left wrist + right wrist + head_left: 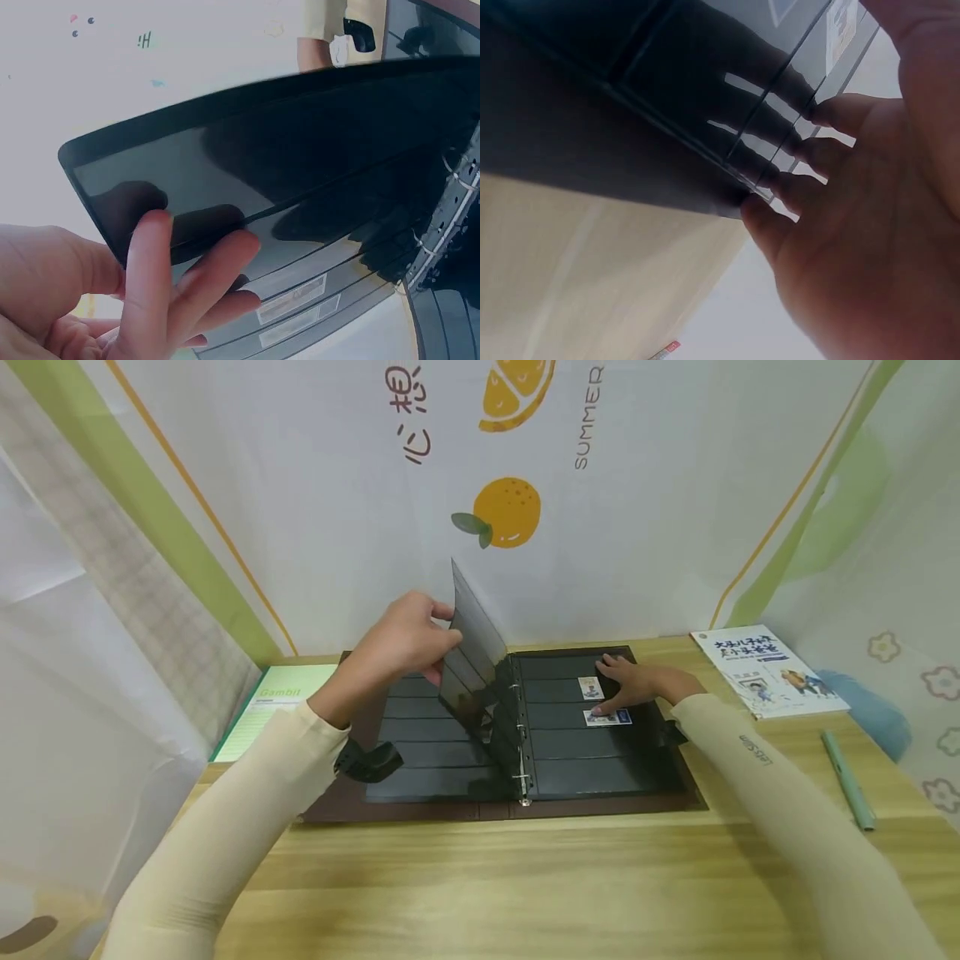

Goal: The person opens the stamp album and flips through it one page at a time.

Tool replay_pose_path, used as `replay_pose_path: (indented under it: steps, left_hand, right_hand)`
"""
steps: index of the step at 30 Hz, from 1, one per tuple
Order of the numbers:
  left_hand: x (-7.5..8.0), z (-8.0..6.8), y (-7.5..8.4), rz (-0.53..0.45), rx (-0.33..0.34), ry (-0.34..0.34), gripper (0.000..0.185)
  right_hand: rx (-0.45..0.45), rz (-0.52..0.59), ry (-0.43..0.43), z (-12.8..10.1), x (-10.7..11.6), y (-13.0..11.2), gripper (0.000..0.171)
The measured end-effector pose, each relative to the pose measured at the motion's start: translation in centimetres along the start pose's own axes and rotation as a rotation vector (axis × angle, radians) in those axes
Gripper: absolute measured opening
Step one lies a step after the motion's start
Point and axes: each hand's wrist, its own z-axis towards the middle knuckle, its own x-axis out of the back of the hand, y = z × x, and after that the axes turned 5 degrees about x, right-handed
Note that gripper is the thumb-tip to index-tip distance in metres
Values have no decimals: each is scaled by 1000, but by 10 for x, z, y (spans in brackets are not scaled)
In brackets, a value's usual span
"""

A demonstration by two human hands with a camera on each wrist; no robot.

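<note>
A brown ring-binder stamp album (495,811) lies spread on the wooden table. My left hand (412,635) pinches the outer edge of a black album page (468,643), which stands nearly upright from the metal rings (522,727). In the left wrist view, thumb and fingers (150,255) are on opposite faces of this page (300,172). My right hand (633,683) rests with spread fingers on the right-hand page (570,768). Beside its fingertips sit a small upright stamp (591,687) and a wider stamp (609,718); the thumb touches or overlaps the wider one.
A pale green "Gambit" pad (281,697) lies left of the album, partly behind my left forearm. On the right are a white illustrated booklet (768,670) and a green pen (849,781). A printed cloth (375,527) hangs behind the table.
</note>
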Motion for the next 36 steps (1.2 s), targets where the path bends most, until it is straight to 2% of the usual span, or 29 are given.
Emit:
replay_pose_path:
  steps: [5,11,17,24,31,36]
  left_hand:
    - [5,-4,-17,16,2,2,52]
    - [8,-11,-52,-40,23,-15,54]
    - [10,-16,-85,-102,75,-25,56]
    - [7,-16,-116,-104,101,-17,56]
    - [-8,-6,-150,-110,150,3,55]
    - [-29,0,-171,-17,186,24,55]
  right_hand:
    - [-12,53,26,0,-4,0,118]
    - [10,72,43,-3,-10,4,118]
    - [37,90,52,-4,-12,2,116]
    - [29,88,56,-5,-9,0,115]
    - [18,90,73,-3,-9,0,116]
    - [9,57,85,-3,-11,2,116]
